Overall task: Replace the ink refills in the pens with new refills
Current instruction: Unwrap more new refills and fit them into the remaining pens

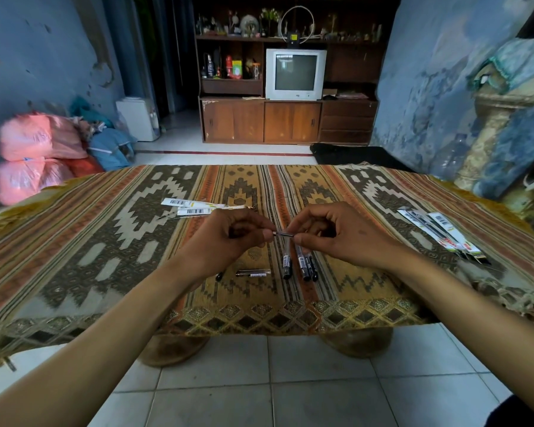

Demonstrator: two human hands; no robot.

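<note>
Both hands pinch thin dark refill [283,233] endwise, left hand [228,238], right hand [336,238] | held above three black pens [299,263], clear of patterned woven worktop [105,241] | likely for threading into a barrel

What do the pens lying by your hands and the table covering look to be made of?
Pens: likely plastic, glossy black barrels with clear sections and printed labels. Table covering: woven cloth, matte, with striped geometric patterns and a frayed near edge.

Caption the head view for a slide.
Left hand and right hand pinch a thin pen part above pens on a patterned tablecloth.
</note>
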